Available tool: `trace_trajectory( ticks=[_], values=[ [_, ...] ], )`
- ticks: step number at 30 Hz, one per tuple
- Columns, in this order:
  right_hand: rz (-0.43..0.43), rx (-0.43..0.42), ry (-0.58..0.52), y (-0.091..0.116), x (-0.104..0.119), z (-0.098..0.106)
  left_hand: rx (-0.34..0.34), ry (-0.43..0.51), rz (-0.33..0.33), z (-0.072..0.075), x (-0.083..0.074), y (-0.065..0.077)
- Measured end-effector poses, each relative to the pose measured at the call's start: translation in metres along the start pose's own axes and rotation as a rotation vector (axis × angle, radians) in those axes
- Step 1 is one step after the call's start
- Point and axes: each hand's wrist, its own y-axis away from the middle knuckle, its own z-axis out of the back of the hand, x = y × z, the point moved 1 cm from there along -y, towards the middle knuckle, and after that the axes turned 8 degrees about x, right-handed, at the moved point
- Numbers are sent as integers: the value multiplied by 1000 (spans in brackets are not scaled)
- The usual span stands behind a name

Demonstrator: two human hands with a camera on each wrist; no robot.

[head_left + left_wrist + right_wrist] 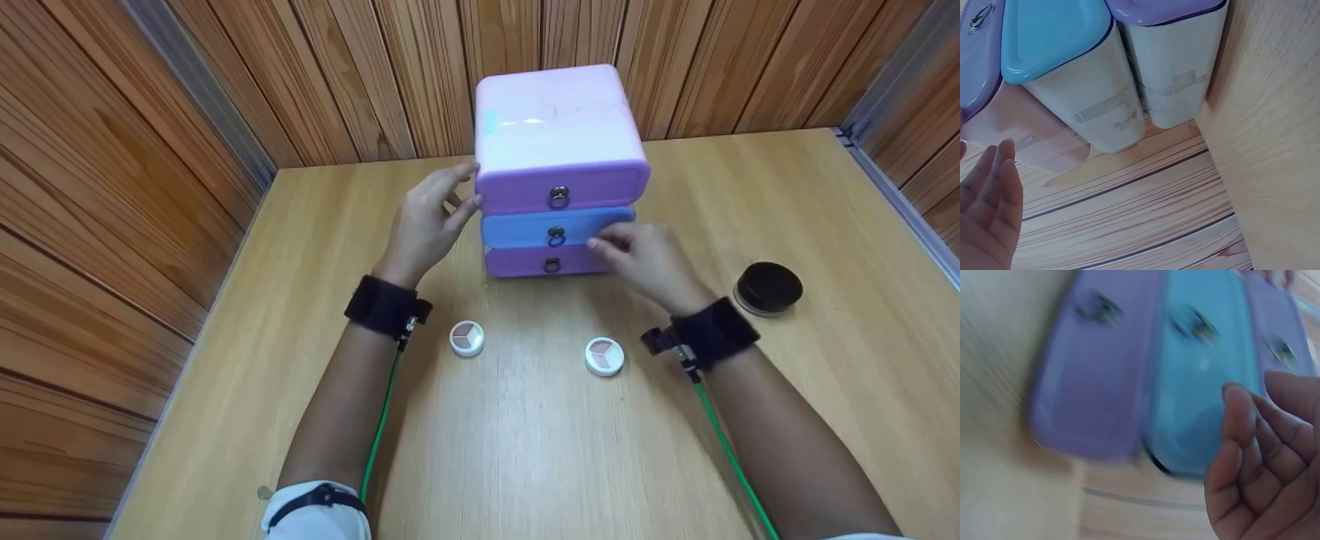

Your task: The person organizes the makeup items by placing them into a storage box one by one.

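Note:
A small drawer cabinet (559, 120) stands against the wooden wall, with a light pink top. Its fronts are a purple upper drawer (517, 193), a blue middle drawer (517, 231) and a purple lower drawer (517, 262), each with a metal ring pull. All three look pushed in or nearly so. My left hand (427, 221) is at the cabinet's upper left side, its fingertips at the edge of the top drawer. In front of the blue drawer's right part hovers my right hand (652, 262), fingers loosely bent, nothing visible in them; the right wrist view is blurred.
Two round white palettes with three-part pans lie on the table before the cabinet, the left palette (466, 339) and the right palette (604, 356). A black-lidded round jar (769, 289) sits beyond my right wrist. Green cables (724, 435) run from both wristbands.

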Motion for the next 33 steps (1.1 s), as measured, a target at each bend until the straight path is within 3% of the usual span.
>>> trace_trajectory(
  ticks=[4,10,18,23,33],
  values=[
    [7,60,0,-5,0,-20,-9,25,-22,-2,1,1],
    [13,67,-15,-13,5,-29,-5,72,-18,-5,0,-1],
    [-42,112,-147,-25,13,-39,-29,160,18,-11,5,5],
    [-58,111,-175,-29,14,-42,-49,191,33,-13,6,8],
    [-70,126,-180,-25,9,-35,-24,261,42,-18,5,6]
  ],
)
